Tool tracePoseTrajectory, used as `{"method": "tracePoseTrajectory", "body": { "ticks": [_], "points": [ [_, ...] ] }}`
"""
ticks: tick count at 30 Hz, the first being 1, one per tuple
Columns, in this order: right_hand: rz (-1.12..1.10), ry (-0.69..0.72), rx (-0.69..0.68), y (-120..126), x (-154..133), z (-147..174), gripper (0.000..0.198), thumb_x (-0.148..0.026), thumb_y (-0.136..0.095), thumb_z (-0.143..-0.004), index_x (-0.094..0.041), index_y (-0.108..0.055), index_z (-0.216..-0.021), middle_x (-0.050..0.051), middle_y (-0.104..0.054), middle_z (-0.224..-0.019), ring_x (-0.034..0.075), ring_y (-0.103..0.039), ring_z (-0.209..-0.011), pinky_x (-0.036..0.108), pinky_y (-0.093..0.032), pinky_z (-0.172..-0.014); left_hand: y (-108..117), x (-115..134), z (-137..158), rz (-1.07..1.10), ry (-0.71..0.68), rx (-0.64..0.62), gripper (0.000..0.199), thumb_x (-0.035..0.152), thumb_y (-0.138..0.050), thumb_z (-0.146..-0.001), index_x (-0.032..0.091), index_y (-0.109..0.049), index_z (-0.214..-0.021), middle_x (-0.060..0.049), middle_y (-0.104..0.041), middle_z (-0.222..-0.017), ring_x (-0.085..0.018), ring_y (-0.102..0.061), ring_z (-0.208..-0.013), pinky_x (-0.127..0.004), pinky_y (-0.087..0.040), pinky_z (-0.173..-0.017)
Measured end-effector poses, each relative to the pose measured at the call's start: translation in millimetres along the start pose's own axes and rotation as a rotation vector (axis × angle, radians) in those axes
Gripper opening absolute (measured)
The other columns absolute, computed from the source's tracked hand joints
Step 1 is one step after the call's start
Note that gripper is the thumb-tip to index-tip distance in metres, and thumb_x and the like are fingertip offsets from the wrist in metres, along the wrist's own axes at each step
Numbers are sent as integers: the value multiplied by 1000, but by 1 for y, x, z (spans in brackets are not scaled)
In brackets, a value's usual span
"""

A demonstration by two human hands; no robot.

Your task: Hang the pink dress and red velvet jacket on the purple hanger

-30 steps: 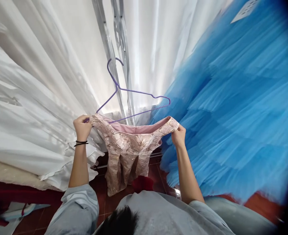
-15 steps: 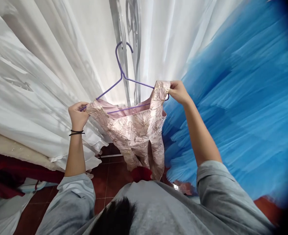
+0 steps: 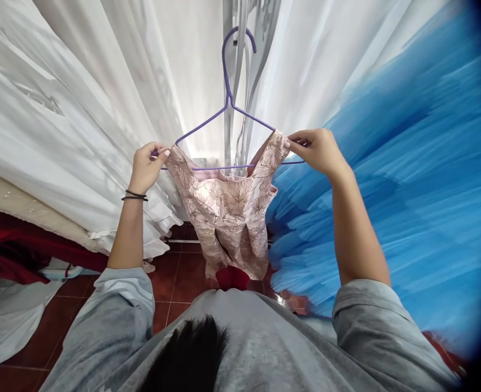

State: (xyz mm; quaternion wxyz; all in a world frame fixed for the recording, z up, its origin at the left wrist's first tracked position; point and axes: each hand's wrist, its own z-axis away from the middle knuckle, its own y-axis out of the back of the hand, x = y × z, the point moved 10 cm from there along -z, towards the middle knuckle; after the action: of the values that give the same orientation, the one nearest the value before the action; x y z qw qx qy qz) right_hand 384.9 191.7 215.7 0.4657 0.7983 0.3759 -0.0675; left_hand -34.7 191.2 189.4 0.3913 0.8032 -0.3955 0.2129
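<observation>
A pale pink dress (image 3: pixel 234 201) with a gold floral pattern hangs on a purple hanger (image 3: pixel 229 100) in front of me. My left hand (image 3: pixel 146 166) pinches the dress's left shoulder strap at that end of the hanger. At the other end, my right hand (image 3: pixel 320 152) has thumb and fingers closed on the right strap, with the hanger's tip sticking out beneath. Both straps lie over the hanger's arms. Its hook points up and curls to the right, apart from any rail that I can see.
White gowns or drapes (image 3: pixel 80 109) fill the left and back. A blue tulle skirt (image 3: pixel 387 163) spreads along the right. Behind the hanger stands a grey metal frame (image 3: pixel 242 65). Dark red fabric (image 3: pixel 15 245) hangs low left, above red floor tiles (image 3: pixel 162 277).
The hanger has levelled out and its hook sits higher and further right. My left hand has risen and moved right; my right hand has shifted slightly right, its fingers now over the strap's edge.
</observation>
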Motion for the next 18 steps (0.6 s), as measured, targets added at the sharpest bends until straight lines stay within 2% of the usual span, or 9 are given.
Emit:
{"method": "tracePoseTrajectory", "body": {
  "ticks": [3,6,8,10,12,13,15,17,18],
  "points": [
    [4,-45,73,-8,2,10,28,-36,-62,-88,-11,-74,-84,4,-64,-63,12,-51,-60,27,-40,-61,-6,14,-12,-95,-77,48,14,32,-65,-83,18,-64,-80,-3,-67,-80,-17,-62,-81,-29,-53,-84],
    [14,-42,129,-14,-3,19,29,-36,-59,-91,-13,-70,-77,3,-60,-61,12,-48,-60,26,-40,-62,-14,27,-21,-146,-136,47,16,34,-62,-88,19,-64,-84,-4,-68,-85,-20,-64,-88,-34,-53,-92],
    [5,-39,159,-16,-7,22,31,-39,-57,-93,-14,-69,-77,4,-61,-64,13,-51,-62,27,-44,-65,-18,27,-23,-165,-153,29,19,36,-60,-91,19,-65,-92,-6,-68,-92,-22,-65,-98,-38,-51,-99],
    [-22,-41,175,-16,-4,24,33,-43,-56,-94,-15,-70,-84,6,-66,-72,15,-57,-68,28,-48,-70,-16,14,-18,-178,-163,46,24,37,-63,-89,19,-65,-106,-8,-67,-109,-26,-61,-116,-42,-45,-110],
    [-66,-52,210,-16,11,30,35,-48,-57,-93,-17,-71,-100,10,-71,-91,20,-64,-83,32,-52,-79,-6,-15,-4,-168,-147,138,43,32,-67,-86,23,-59,-127,-8,-59,-134,-28,-49,-136,-45,-36,-120],
    [-98,-63,233,-18,25,35,40,-51,-58,-92,-18,-70,-112,12,-71,-107,22,-66,-94,35,-54,-85,-1,-37,6,-145,-113,196,55,29,-67,-84,25,-52,-137,-8,-52,-145,-28,-43,-142,-45,-33,-123],
    [-207,-120,249,-34,64,53,63,-56,-64,-86,-23,-56,-139,13,-58,-140,27,-61,-118,39,-54,-94,-3,-95,34,-61,24,265,75,19,-63,-81,25,-36,-151,-9,-40,-157,-26,-37,-147,-43,-31,-124],
    [-365,-262,179,-71,109,85,93,-58,-73,-76,-27,-35,-155,13,-37,-160,31,-51,-135,43,-53,-101,-34,-162,71,11,282,135,88,11,-64,-73,14,-30,-153,-18,-37,-159,-27,-36,-149,-42,-28,-125],
    [-445,-377,108,-98,130,107,106,-56,-79,-69,-26,-30,-158,14,-30,-164,34,-47,-139,45,-52,-103,-60,-190,94,36,405,9,94,8,-66,-67,8,-29,-153,-22,-33,-160,-29,-32,-150,-42,-24,-126]
  ]
}}
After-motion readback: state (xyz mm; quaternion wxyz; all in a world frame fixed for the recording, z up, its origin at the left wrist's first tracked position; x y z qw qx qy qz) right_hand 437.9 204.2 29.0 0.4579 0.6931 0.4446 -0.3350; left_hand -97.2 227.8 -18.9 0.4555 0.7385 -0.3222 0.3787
